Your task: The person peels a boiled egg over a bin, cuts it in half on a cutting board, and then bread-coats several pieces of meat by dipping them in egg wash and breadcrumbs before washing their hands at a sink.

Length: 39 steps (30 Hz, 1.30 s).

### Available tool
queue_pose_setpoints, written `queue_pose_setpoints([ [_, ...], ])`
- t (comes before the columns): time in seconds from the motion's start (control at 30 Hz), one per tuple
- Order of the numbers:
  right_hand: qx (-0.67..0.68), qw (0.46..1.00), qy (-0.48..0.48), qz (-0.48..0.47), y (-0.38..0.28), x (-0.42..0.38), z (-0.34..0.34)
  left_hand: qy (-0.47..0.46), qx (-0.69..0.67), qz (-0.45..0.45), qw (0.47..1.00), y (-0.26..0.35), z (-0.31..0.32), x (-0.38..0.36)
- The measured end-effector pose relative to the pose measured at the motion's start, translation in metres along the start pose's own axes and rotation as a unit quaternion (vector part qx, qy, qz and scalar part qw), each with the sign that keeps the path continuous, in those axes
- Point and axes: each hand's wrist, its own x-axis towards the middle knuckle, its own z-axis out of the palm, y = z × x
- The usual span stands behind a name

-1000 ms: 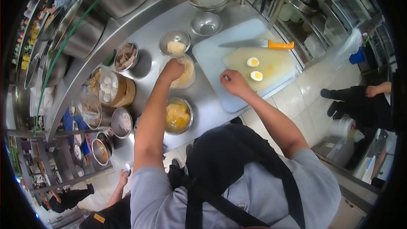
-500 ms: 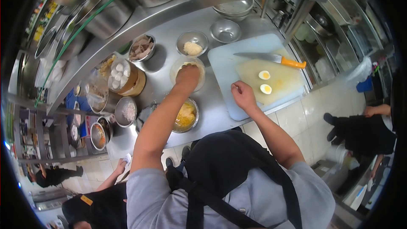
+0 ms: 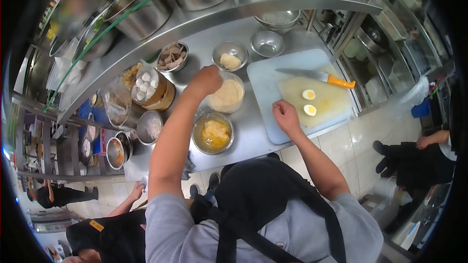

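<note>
My left hand [image 3: 207, 80] is closed, knuckles up, at the upper left rim of a tub of pale crumbs [image 3: 226, 95]. Its fingertips are hidden, so what they hold, if anything, cannot be seen. Just below stands a metal bowl [image 3: 197, 140] with a pale lump in yellow beaten egg [image 3: 215, 135]. My right hand [image 3: 286, 116] is curled shut over the left part of the blue-white cutting board [image 3: 263, 75], with nothing visible in it. Two boiled egg halves [image 3: 309, 102] lie cut side up to its right. A knife [image 3: 312, 75] with an orange handle rests above them.
Behind the tub are a bowl of minced garlic-like bits [image 3: 230, 61] and a plain metal bowl [image 3: 267, 44]. Sliced meat [image 3: 172, 57] and a container of white balls [image 3: 145, 85] stand left. A steel shelf [image 3: 234, 9] overhangs the counter. A co-worker [image 3: 107, 234] is at lower left.
My left hand has risen out of the crumb tub to its upper left rim, uncovering the crumbs. The egg bowl now shows fully. My right hand stays curled by the board; the view has shifted slightly.
</note>
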Motion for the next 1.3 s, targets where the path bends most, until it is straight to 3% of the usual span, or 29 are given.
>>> queue_pose_setpoints([
  [0.07, -0.006, 1.0, -0.007, 0.018, -0.002, -0.001, -0.001, 0.039, -0.112, -0.003, 0.993, 0.01, 0.012, -0.004],
  [0.17, -0.017, 1.0, -0.003, 0.009, -0.006, -0.002, -0.001, -0.032, -0.053, -0.03, 0.998, -0.011, 0.081, 0.025],
  [0.27, -0.016, 0.999, -0.007, 0.036, -0.002, -0.001, -0.002, 0.022, -0.121, 0.006, 0.992, -0.009, 0.077, 0.023],
  [0.37, -0.007, 1.0, 0.011, -0.006, -0.001, -0.003, 0.001, -0.058, -0.037, 0.062, 0.996, -0.007, 0.096, 0.03],
  [0.5, 0.012, 0.999, -0.001, 0.037, -0.004, -0.009, -0.002, 0.042, -0.149, -0.006, 0.988, 0.02, 0.075, 0.003],
  [0.6, -0.013, 1.0, 0.012, -0.014, -0.004, 0.0, -0.003, 0.021, -0.119, -0.008, 0.993, -0.012, 0.09, 0.035],
  [0.63, -0.011, 1.0, 0.009, -0.005, 0.001, -0.002, -0.002, -0.053, -0.041, 0.044, 0.997, -0.035, 0.106, 0.06],
  [0.7, -0.024, 1.0, 0.009, -0.014, 0.001, -0.003, -0.002, -0.095, 0.009, 0.062, 0.994, -0.04, 0.096, 0.075],
  [0.8, -0.053, 0.999, -0.003, -0.002, 0.004, -0.002, -0.003, 0.005, -0.084, -0.002, 0.996, -0.02, 0.077, 0.051],
  [0.87, -0.004, 1.0, 0.002, -0.017, 0.003, -0.005, -0.001, -0.027, -0.085, -0.041, 0.995, -0.015, 0.073, 0.037],
  [0.93, -0.013, 1.0, 0.004, -0.027, 0.002, -0.006, -0.001, -0.08, -0.074, -0.036, 0.993, -0.004, 0.063, 0.029],
  [1.0, -0.025, 0.999, 0.011, -0.028, 0.002, -0.005, -0.005, -0.019, -0.067, 0.02, 0.997, 0.008, 0.066, 0.01],
  [1.1, 0.016, 0.999, 0.001, -0.03, 0.0, -0.009, -0.003, 0.034, 0.027, 0.015, 0.999, 0.027, 0.075, -0.02],
  [1.23, -0.009, 1.0, -0.017, -0.015, -0.007, -0.007, -0.007, 0.027, 0.039, -0.007, 0.999, 0.032, 0.087, -0.021],
  [1.3, -0.007, 1.0, -0.03, -0.003, -0.003, -0.007, -0.006, 0.021, 0.048, 0.039, 0.998, 0.033, 0.092, -0.024],
])
